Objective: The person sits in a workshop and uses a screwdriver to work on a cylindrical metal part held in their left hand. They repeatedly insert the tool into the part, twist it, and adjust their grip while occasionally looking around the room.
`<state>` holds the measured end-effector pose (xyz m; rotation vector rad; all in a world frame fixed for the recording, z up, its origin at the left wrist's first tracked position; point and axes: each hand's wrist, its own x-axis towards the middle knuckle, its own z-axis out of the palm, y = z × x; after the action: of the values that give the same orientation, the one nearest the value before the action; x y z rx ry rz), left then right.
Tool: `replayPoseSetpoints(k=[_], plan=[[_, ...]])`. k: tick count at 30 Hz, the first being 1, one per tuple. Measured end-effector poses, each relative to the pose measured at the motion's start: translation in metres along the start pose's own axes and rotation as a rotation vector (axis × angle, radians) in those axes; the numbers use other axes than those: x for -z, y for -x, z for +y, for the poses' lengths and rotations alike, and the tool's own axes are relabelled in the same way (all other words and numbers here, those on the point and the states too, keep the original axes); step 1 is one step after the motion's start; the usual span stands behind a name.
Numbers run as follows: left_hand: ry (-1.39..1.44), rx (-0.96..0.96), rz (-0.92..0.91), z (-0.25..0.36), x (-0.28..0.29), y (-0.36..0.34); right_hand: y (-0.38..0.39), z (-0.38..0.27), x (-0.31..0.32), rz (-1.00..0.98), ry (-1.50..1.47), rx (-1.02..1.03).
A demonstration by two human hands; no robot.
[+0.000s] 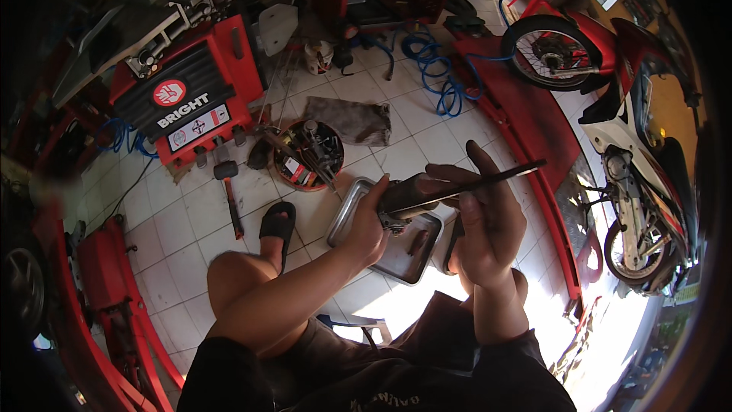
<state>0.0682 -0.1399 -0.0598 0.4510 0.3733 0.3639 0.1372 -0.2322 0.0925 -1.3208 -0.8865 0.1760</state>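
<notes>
Left grip (371, 223) clasps metal part (408, 196); right grip (488, 217) pinches thin rod (488, 181).

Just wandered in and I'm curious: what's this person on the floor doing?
Someone sits low on a tiled workshop floor. The left hand grips a dark metal part over a shallow metal tray, while the right hand holds a thin rod-like tool against it. A round tub of tools, a hammer, a red machine and a parked motorcycle stand around.
</notes>
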Motion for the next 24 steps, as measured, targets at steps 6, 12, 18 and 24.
replayPoseSetpoints(k=[6, 12, 18, 24], plan=[[-0.012, 0.006, 0.021, 0.010, -0.007, 0.004, -0.007, 0.015, 0.021, -0.138, 0.348, 0.139], [-0.031, 0.070, 0.061, -0.004, -0.006, -0.010, -0.003, 0.018, 0.016, -0.253, 0.058, 0.028], [-0.104, -0.057, 0.141, -0.032, 0.005, -0.038, -0.012, 0.030, 0.029, -0.114, 0.399, 0.401], [-0.126, -0.080, 0.120, -0.029, 0.007, -0.049, -0.017, 0.021, 0.002, -0.169, 0.130, 0.303]])
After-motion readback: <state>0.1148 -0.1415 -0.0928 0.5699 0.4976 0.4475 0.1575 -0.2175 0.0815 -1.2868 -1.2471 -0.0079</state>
